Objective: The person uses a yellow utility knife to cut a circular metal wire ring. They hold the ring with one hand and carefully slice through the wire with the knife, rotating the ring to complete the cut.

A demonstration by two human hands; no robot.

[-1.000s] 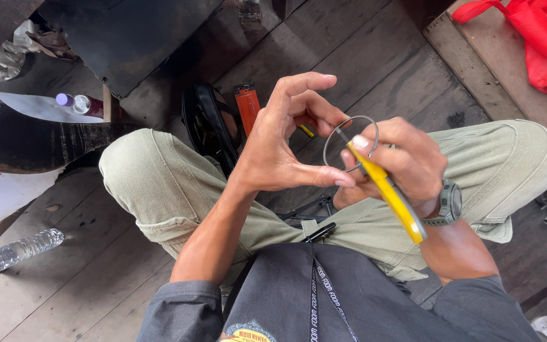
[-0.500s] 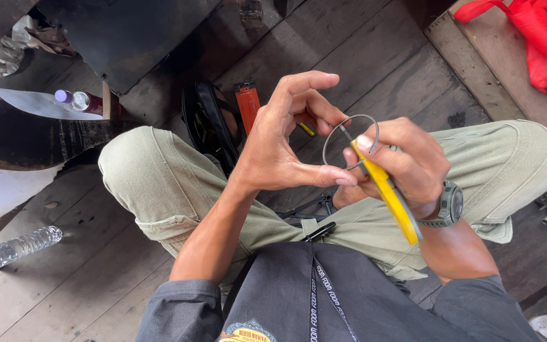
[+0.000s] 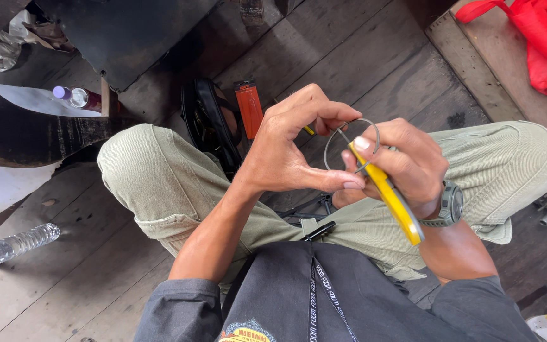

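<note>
Two hands meet above the crossed legs of a seated person in pale green trousers (image 3: pixel 159 183). On the left side, a clear plastic water bottle (image 3: pixel 14 244) lies on the dark wooden plank floor (image 3: pixel 362 57), and a black bag (image 3: pixel 207 123) with an orange flat tool (image 3: pixel 249 109) rests beyond the knee, well apart from the work. The left hand (image 3: pixel 286 155) pinches a thin grey metal wire ring (image 3: pixel 351 144) between thumb and fingers. The right hand (image 3: pixel 406 164) is closed around a yellow-handled tool (image 3: pixel 390 196) whose tip touches the ring. I think the thin ring can slip or spring out of the pinch if the tool presses too hard, and it may fall between the planks. A red plastic bag (image 3: pixel 539 44) sits at the far right; nothing blocks the hands.
</note>
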